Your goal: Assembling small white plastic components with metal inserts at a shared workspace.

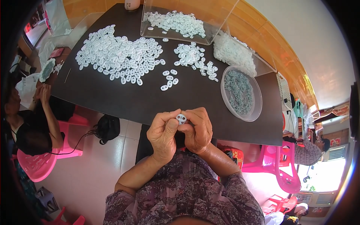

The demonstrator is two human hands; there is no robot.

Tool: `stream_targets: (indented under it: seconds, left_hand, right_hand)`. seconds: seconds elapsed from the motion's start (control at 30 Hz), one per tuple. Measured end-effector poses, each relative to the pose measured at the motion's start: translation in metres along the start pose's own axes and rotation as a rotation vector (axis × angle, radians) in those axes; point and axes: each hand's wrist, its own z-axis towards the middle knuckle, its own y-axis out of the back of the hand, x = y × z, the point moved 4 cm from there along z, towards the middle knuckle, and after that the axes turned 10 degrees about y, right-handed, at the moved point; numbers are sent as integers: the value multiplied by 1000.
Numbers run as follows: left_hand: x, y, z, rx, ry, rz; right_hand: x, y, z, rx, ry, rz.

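Observation:
Over the table's near edge, my left hand and my right hand meet with fingertips and thumbs closed on a small white plastic piece. It is rounded, with dark holes or spots on the side that shows; the fingers cover its edges. Beyond them on the dark table lie a few loose white oval pieces, each with two holes. A wide heap of the same ovals spreads at the far left. Farther back in the middle sits a smaller pile of white pieces.
A clear bin with white pieces stands at the back, beside another clear box of whitish parts. Right of my hands is a round tub of grey-green bits. Pink chairs and a seated person are at left.

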Motion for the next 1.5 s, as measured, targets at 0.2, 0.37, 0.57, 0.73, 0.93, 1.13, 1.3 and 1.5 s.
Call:
stream_targets:
  seconds: [0.2,0.37,0.57,0.73,0.93,1.13,1.3,1.5]
  left_hand:
    - [0,-4,0,-13,-84,108]
    - [0,-2,-1,-30,-58,89]
    - [0,-3,-5,-28,-67,121]
    - [-2,-4,-8,-32,-152,222]
    - [-1,-4,-5,-38,-211,302]
    - [-1,-6,-4,-59,-210,343]
    - [-12,-13,23,61,-5,562]
    - [-18,-16,112,174,-560,1257]
  right_hand:
    - [0,-2,-4,-2,21,-30]
    - [1,-6,-5,-3,17,-16]
    - [5,-7,-7,-42,-3,-21]
    - [5,-9,-7,-53,10,20]
    - [2,-12,-8,-87,33,53]
    - [2,-10,-4,-82,5,58]
    - [-27,10,-5,-45,-268,98]
    - [-85,68,53,-28,-53,-262]
